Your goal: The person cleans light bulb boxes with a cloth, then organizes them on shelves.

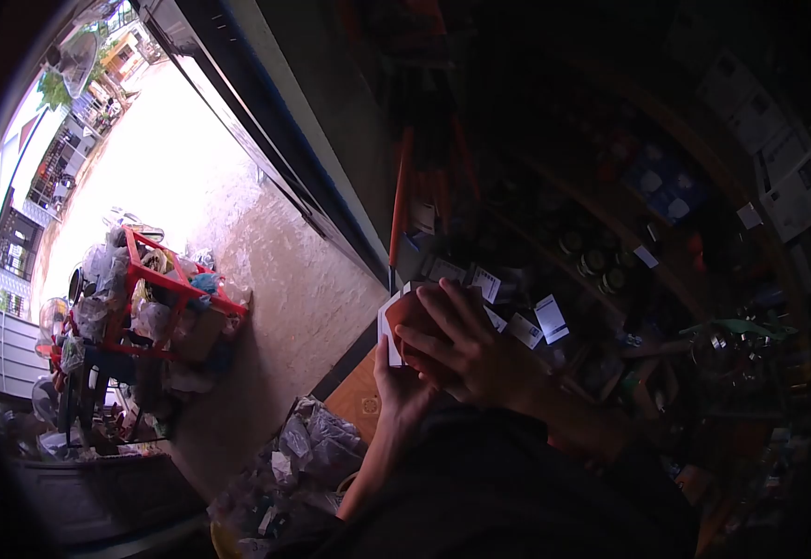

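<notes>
In the middle of the head view, my left hand [400,384] supports a small white box-like thing [389,331] from below, its thumb along the pale side. My right hand [470,347] lies over a reddish-brown piece [407,328], perhaps cloth or a sponge, with its fingers bent across it. The brown piece rests against the white thing. Shadow and my fingers hide most of both, so their exact kind does not show. Several white printed cards [551,319] lie just beyond my right hand.
A red rack [158,278] stuffed with plastic bags stands on the concrete floor at left, by the bright doorway. Crumpled grey plastic bags [317,438] lie beside my left forearm. Dark shelves with jars [601,265] fill the right. An orange pole [400,200] stands behind the hands.
</notes>
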Available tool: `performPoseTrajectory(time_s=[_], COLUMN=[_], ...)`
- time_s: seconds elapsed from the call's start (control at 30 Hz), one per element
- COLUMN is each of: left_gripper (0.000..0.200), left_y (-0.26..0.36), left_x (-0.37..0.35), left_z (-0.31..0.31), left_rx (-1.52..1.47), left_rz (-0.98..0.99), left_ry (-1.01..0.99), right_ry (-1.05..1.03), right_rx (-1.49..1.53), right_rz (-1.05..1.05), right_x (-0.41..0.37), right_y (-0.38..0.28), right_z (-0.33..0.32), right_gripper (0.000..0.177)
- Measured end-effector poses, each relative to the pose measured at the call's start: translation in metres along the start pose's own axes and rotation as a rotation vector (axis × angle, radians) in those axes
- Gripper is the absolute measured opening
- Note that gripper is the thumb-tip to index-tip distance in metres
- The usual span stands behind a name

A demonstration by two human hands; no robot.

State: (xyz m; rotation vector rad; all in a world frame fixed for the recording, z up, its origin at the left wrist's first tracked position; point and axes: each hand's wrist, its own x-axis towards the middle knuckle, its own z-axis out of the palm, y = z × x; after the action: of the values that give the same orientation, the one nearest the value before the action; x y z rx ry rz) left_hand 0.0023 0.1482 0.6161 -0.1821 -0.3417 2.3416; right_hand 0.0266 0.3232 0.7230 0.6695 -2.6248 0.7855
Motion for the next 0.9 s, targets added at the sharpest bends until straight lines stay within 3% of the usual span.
performPoseTrajectory(time_s=[0.03,0.13,0.23,0.33,0.4,0.47,0.53,0.7,0.73,0.9], left_gripper=[0.061,0.058,0.057,0.058,0.060,0.060,0.062,0.065,0.066,0.070], left_y=[0.003,-0.010,0.002,0.009,0.009,0.013,0.021,0.007,0.002,0.013], left_x=[-0.001,0.000,-0.003,-0.009,-0.010,-0.013,-0.016,-0.016,-0.016,-0.008], left_z=[-0.001,0.032,0.033,0.037,0.046,0.050,0.042,0.036,0.037,0.045], left_rx=[-0.083,0.418,0.537,0.670,0.697,0.707,0.657,0.689,0.717,0.796], left_rz=[-0.021,0.341,0.505,0.753,0.837,0.813,0.773,0.711,0.717,0.757], left_ry=[-0.070,0.333,0.272,0.295,0.276,0.248,0.259,0.306,0.328,0.337], right_ry=[0.043,0.227,0.258,0.363,0.360,0.343,0.438,0.433,0.422,0.401], right_rx=[0.003,0.133,0.321,0.694,0.990,1.220,1.122,1.030,0.747,0.468], right_rz=[0.076,0.229,0.300,0.466,0.649,1.076,0.755,0.396,0.344,0.271], right_x=[-0.005,-0.010,0.000,0.014,0.008,-0.010,-0.014,0.018,0.020,0.024], right_y=[-0.005,-0.011,-0.011,-0.013,-0.012,0.016,0.023,-0.007,-0.012,-0.027], right_z=[0.011,0.042,0.048,0.048,0.050,0.073,0.081,0.053,0.051,0.052], right_gripper=[0.059,0.055,0.055,0.057,0.056,0.057,0.058,0.055,0.054,0.056])
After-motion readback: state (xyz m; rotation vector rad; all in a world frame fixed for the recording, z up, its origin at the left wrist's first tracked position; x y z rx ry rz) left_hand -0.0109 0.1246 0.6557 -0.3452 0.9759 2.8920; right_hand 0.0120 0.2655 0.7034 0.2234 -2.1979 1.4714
